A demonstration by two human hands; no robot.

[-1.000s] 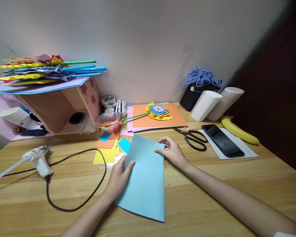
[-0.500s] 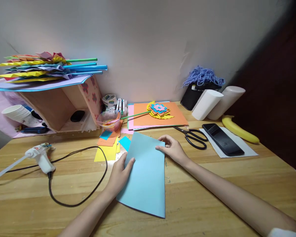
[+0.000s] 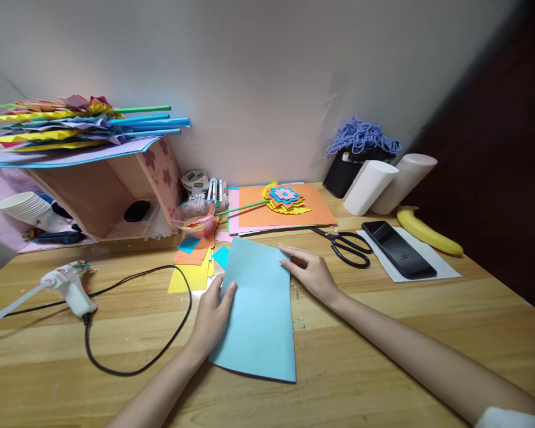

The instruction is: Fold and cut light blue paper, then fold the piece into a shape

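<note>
A light blue sheet of paper [image 3: 256, 315] is held slightly tilted over the wooden table, with a faint crease running across its upper half. My left hand [image 3: 211, 315] grips its left edge, thumb on top and fingers underneath. At the upper right corner, my right hand [image 3: 312, 270] pinches the sheet between thumb and fingers. Just beyond the sheet, small cut pieces of yellow paper [image 3: 189, 278], orange paper [image 3: 191, 254] and blue paper [image 3: 222, 257] lie to the left.
A glue gun [image 3: 74, 288] with a looped black cord lies left. Black-handled scissors [image 3: 350, 246], a phone [image 3: 399, 249] and a banana [image 3: 428, 230] are right. Behind are a layered paper flower [image 3: 285, 198] on orange paper [image 3: 318, 205], a plastic bowl [image 3: 194, 219] and a box [image 3: 167, 172].
The view has shifted slightly. The blue sheet's right side has bent, showing a crease, and my right hand has slid a little along its upper right corner. Both hands keep hold.
</note>
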